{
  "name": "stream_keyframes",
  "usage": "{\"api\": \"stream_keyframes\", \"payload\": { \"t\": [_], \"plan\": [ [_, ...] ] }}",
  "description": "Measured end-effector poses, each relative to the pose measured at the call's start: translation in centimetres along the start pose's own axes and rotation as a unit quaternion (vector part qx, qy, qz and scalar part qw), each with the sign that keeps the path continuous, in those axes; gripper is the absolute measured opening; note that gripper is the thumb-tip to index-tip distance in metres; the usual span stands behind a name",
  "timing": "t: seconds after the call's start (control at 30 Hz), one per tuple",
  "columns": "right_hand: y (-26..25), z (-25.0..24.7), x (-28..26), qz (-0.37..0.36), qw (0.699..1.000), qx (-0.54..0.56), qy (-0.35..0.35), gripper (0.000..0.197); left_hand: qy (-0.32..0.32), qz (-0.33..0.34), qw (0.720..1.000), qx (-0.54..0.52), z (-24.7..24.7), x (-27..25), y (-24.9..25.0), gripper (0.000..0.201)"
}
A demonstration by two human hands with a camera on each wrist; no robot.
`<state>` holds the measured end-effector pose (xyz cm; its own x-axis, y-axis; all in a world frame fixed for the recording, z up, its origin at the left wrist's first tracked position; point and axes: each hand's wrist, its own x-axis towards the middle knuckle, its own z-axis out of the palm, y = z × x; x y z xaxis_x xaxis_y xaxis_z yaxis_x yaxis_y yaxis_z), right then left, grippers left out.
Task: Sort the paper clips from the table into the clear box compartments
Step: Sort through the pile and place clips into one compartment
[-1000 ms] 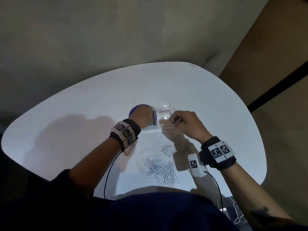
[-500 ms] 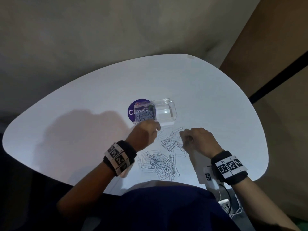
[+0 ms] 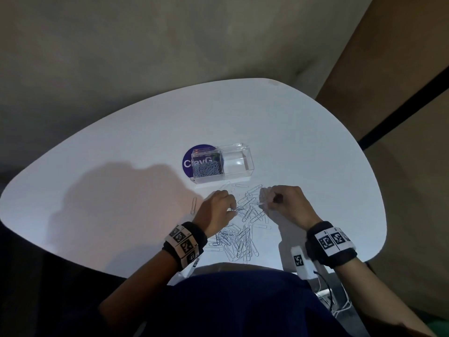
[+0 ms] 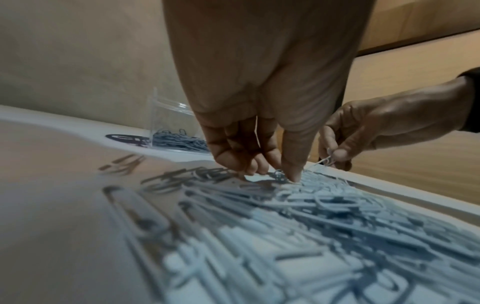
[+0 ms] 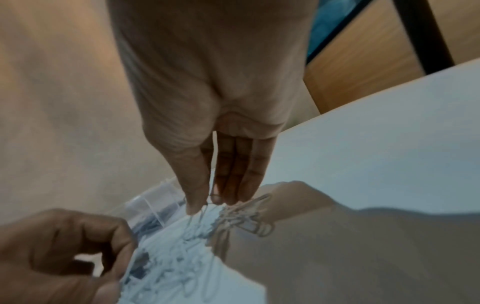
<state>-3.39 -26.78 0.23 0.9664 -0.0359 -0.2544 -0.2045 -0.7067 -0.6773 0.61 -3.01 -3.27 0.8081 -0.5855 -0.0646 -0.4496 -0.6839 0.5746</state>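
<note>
Clips (image 3: pixel 239 235) on table (image 3: pixel 121 190): both hands back from box (image 3: pixel 222 165) w/ fresh picks; left hand (image 3: pixel 217 211) & right hand (image 3: pixel 283 203) each pinch a clip, so sorting continues.

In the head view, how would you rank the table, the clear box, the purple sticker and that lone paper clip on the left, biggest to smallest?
1. Table
2. Clear box
3. Purple sticker, partly hidden under the box, so its place against the box is unsure
4. Lone clip
</note>
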Motion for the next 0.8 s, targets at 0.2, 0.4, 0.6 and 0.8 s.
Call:
{"api": "stream_keyframes", "payload": {
  "t": [0.2, 0.4, 0.6, 0.8],
  "plan": [
    [-1.1, 0.0, 0.2, 0.021, 0.978, 0.207, -0.027, 0.01, -0.013, -0.062, 0.986, -0.153, -1.9, -0.8, -0.4, 0.013],
    [-1.0, 0.5, 0.4, 0.026, 0.955, 0.286, -0.068, 0.019, -0.007, -0.149, 0.967, -0.206, -3.3, -1.6, -1.3, 0.011],
    [-1.2, 0.4, 0.3, 0.038, 0.951, 0.29, -0.103, 0.027, 0.005, -0.172, 0.965, -0.195, -3.4, -2.3, -2.5, 0.009],
    [-0.7, 0.0, 0.5, 0.088, 0.937, 0.334, -0.046, 0.024, -0.032, -0.227, 0.895, -0.382, -3.9, -2.9, -2.3, 0.009]
  ]
}}
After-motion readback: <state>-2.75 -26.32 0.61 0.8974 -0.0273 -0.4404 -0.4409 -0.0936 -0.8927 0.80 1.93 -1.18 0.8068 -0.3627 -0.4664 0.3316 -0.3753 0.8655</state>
